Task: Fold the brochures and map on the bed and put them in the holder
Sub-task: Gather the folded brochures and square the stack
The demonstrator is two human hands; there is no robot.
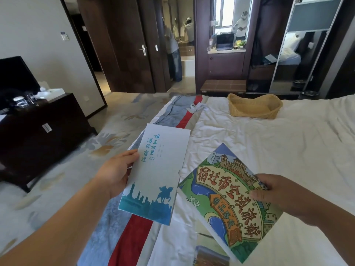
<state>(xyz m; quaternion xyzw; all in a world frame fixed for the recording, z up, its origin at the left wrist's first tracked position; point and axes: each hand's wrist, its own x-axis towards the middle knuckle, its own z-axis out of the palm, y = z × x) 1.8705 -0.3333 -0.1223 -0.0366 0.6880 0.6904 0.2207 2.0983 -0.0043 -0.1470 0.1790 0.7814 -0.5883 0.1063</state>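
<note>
Paper, light and floppy: my left hand [115,175] pinches the blue brochure [153,175], my right hand [276,191] the cartoon map [226,196], edge-held, well short of the wicker holder [253,108].

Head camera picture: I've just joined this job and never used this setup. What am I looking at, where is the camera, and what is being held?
There is no machine here. A person works with two bare hands, and the single wide-angle camera sits on their head, looking forward and down, so the arms reach in from the bottom of the picture. The left hand grips a pale blue brochure with a skyline printed on it, thumb on its front. The right hand pinches a colourful map by its edge. Both papers are folded and held above the bed. At the far side of the bed stands a wicker basket, probably the holder; nothing shows inside it. Another printed piece lies on the bed at the bottom edge, only partly in view.
</note>
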